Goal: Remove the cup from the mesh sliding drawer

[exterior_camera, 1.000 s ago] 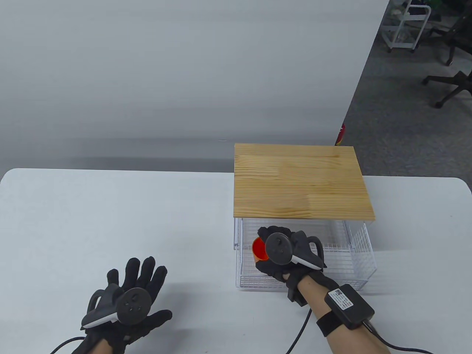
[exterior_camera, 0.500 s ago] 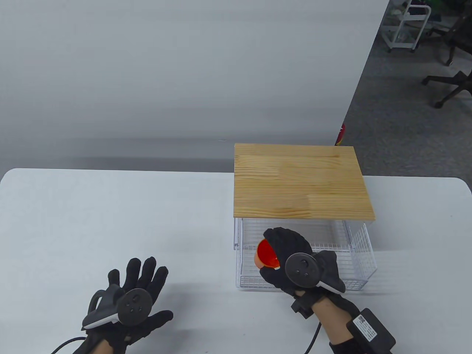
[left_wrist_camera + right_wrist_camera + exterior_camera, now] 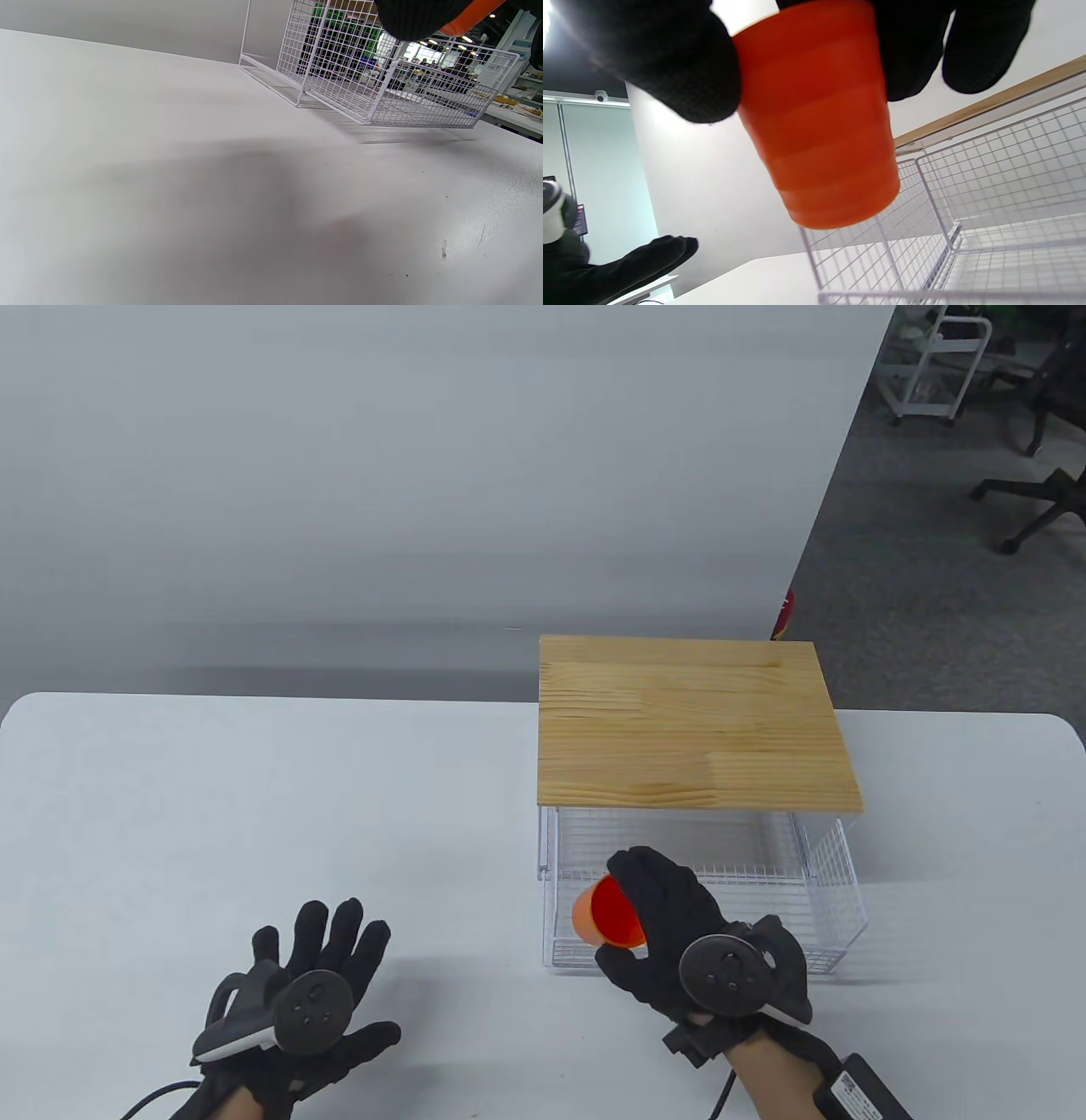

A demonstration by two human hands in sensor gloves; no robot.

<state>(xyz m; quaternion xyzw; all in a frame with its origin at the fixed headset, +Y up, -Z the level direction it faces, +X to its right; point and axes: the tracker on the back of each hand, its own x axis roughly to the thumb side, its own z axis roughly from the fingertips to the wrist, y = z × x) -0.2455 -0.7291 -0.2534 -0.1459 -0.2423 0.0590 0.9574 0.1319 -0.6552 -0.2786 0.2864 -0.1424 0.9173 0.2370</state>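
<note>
now the right hand (image 3: 679, 933) has drawn the orange cup (image 3: 607, 912), fingers wrapped round it, up above the mesh drawer's (image 3: 836, 891) front-left corner; left hand (image 3: 314, 984) lies spread, holding nothing.

cup (image 3: 814, 123) rim hidden by fingers (image 3: 670, 63)

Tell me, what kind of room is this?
Probably an office or lab. A white table stands before a plain partition wall, and behind it grey carpet holds an office chair and a white cart. The right hand holds an orange cup.
</note>
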